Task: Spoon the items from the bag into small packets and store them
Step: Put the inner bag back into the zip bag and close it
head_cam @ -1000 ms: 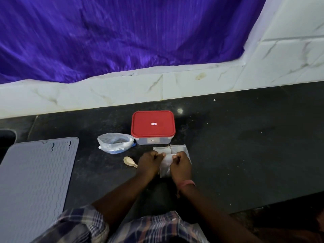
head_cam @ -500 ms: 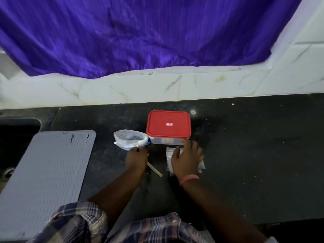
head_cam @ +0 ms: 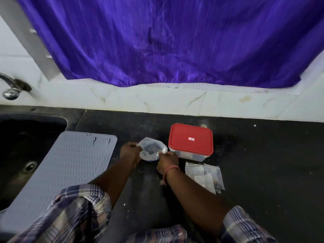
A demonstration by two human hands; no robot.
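- One clear bag (head_cam: 152, 150) on the worktop (head_cam: 263, 155), left of one red-lidded box (head_cam: 191, 141).
- Left hand (head_cam: 129, 152) and right hand (head_cam: 168, 161) each pinch its rim.
- Roughly three small packets (head_cam: 204, 174) lie near right.

A single head-worn view looks forward and steeply down from above the counter (head_cam: 263, 155), facing the tiled wall (head_cam: 157, 100) and purple curtain (head_cam: 175, 41) behind it. The box (head_cam: 191, 139) sits just right of centre at middling range, with the sink (head_cam: 21, 155) at the left edge and the sleeves (head_cam: 77, 213) nearest, along the bottom.
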